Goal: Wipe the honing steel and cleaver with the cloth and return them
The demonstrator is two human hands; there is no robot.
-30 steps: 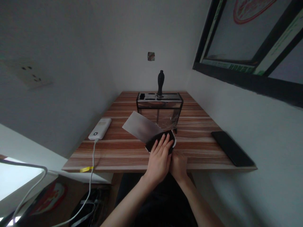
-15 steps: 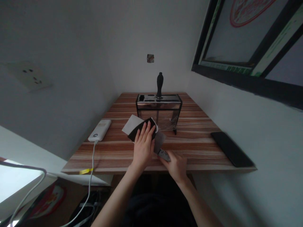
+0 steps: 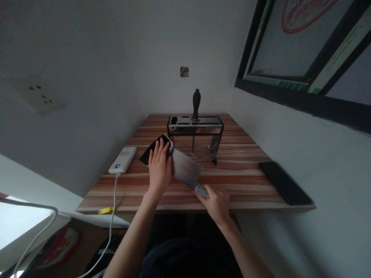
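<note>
My right hand (image 3: 217,202) is closed around the handle of a cleaver (image 3: 185,168), near the front of the table. The broad grey blade points away to the left, its middle and lower part bare. My left hand (image 3: 159,166) presses a black cloth (image 3: 147,153) with a white edge against the far end of the blade. Its fingers lie over the cloth, which covers the blade's tip. Behind the cleaver stands a knife block (image 3: 196,125) with a metal top and clear sides. One black-handled tool (image 3: 196,102) stands upright in it.
A white power bank (image 3: 123,159) with a white cable (image 3: 113,200) lies at the left of the striped wooden table (image 3: 240,185). A black phone (image 3: 284,181) rests at the right edge. Walls close in on both sides, with a dark window frame (image 3: 278,98) upper right.
My left hand and the black cloth have slid left along the blade, from its middle to its far end, baring the part near the handle. My right hand keeps its place on the handle.
</note>
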